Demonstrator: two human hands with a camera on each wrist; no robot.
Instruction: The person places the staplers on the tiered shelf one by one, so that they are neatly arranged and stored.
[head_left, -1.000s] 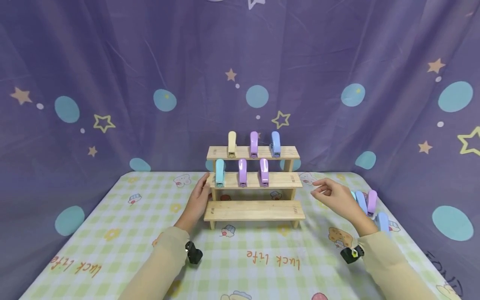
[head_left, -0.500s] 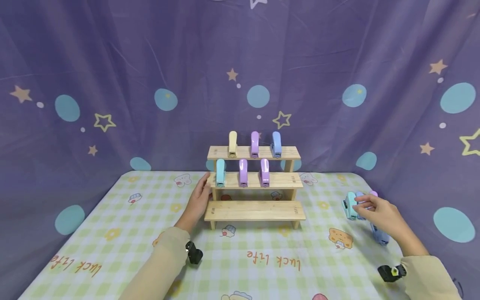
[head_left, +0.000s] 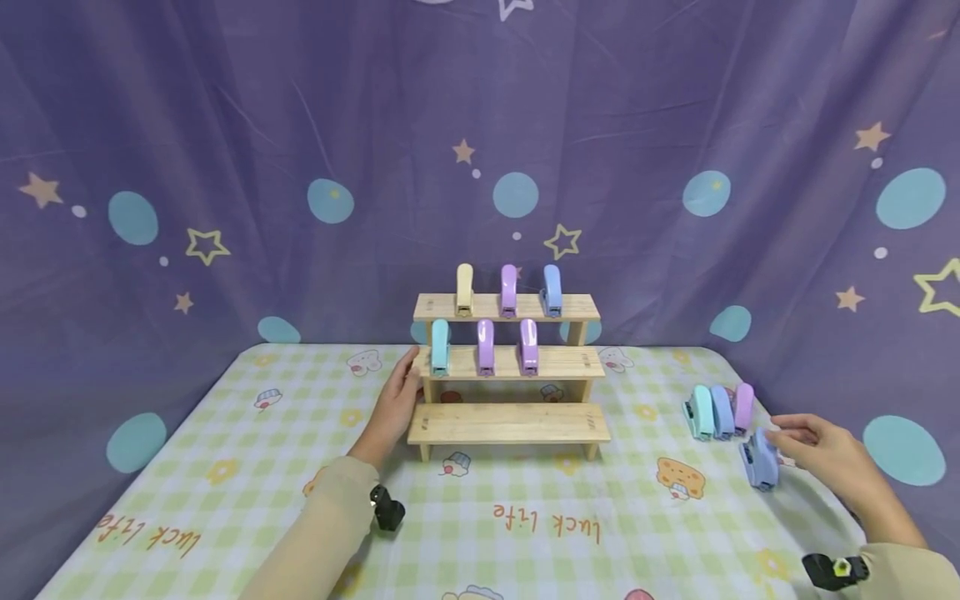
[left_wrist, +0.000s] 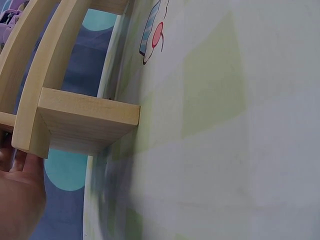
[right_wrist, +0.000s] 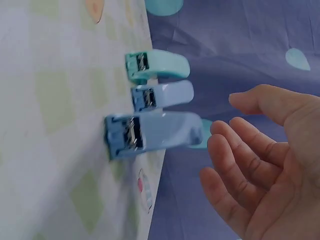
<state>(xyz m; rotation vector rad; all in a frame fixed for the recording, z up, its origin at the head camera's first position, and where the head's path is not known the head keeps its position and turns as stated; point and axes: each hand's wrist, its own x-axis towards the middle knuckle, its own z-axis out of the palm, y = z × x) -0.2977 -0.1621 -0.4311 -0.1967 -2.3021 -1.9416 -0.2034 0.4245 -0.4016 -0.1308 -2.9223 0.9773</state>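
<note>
A three-step wooden display stand stands in the middle of the table. My left hand grips the left end of its middle step; in the left wrist view the fingers pass partly out of sight behind the wood. Off to the right, my right hand hovers beside a blue stapler. Its thumb and fingers are apart and hold nothing, a small gap from the stapler's top in the right wrist view. Behind that one stand a mint stapler, another blue stapler and a purple stapler.
On the top step are a yellow stapler, a purple one and a blue one. A teal stapler and two purple ones occupy the middle step; the lowest step is bare. A checked cloth covers the table, with a purple curtain behind.
My right hand has moved right, from near the stand past the mint stapler to the front blue stapler. My left hand and the stand have stayed put.
</note>
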